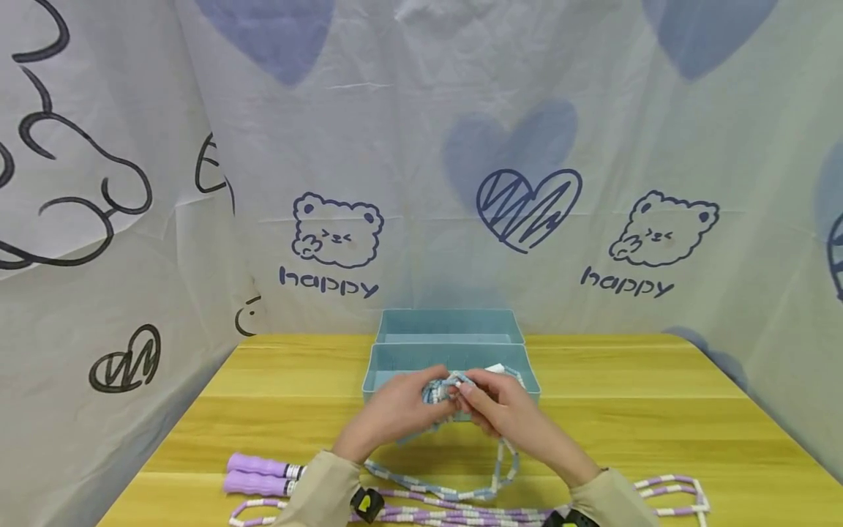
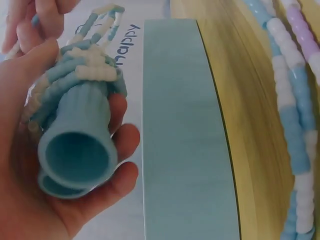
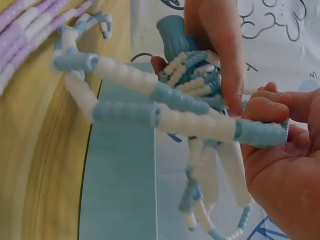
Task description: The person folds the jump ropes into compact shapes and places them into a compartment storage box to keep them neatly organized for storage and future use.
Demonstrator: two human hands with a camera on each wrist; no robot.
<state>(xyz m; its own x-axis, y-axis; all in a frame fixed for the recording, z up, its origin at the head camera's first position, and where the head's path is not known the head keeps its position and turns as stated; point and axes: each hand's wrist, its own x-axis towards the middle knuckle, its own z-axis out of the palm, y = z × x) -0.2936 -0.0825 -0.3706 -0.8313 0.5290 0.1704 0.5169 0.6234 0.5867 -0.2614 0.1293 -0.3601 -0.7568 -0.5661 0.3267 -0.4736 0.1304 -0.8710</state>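
Observation:
My left hand [image 1: 402, 402] holds the light blue handles [image 2: 84, 107] of a jump rope, with hollow ends facing the left wrist camera. Coils of the blue and white beaded rope [image 2: 87, 65] are wound around these handles. My right hand [image 1: 503, 406], close beside the left, pinches a stretch of the same beaded rope [image 3: 197, 122] between thumb and fingers. From the hands a loop of it hangs down to the table in the head view. Two white tapered pieces [image 3: 232, 172] hang below the coils in the right wrist view.
Behind the hands stands an open light blue box [image 1: 395, 359] with its lid [image 1: 451, 326] raised at the back. A purple and white beaded jump rope [image 1: 421, 514] lies along the near table edge, its two purple handles [image 1: 258, 483] at left. A printed cloth [image 1: 421, 219] hangs behind.

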